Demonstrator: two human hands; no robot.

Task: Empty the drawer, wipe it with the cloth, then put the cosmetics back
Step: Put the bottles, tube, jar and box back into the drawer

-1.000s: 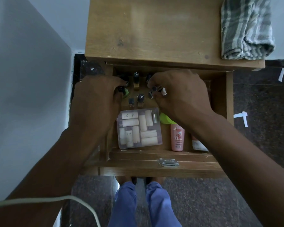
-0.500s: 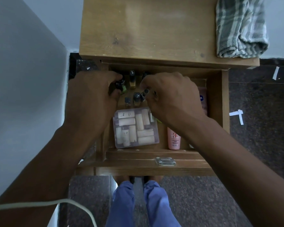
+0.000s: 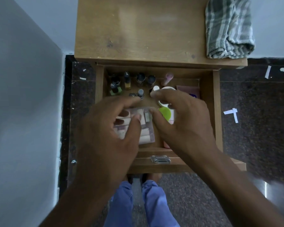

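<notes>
The wooden drawer is pulled out under the cabinet top. Several small nail polish bottles stand along its back. A clear plastic box of white tubes lies near the front, with a green lid and a white jar to its right. My left hand hovers over the box with fingers spread and nothing in it. My right hand is spread above the green lid and hides the items beneath it. The folded checked cloth rests on the cabinet top's right rear corner.
A pink tube leans at the drawer's back right. A metal latch sits on the drawer front. A grey wall runs close on the left. Dark speckled floor lies to the right, and my legs are below.
Both hands have drawn back from the bottles at the rear of the drawer toward its front and have spread open. The bottles stay standing in the drawer.
</notes>
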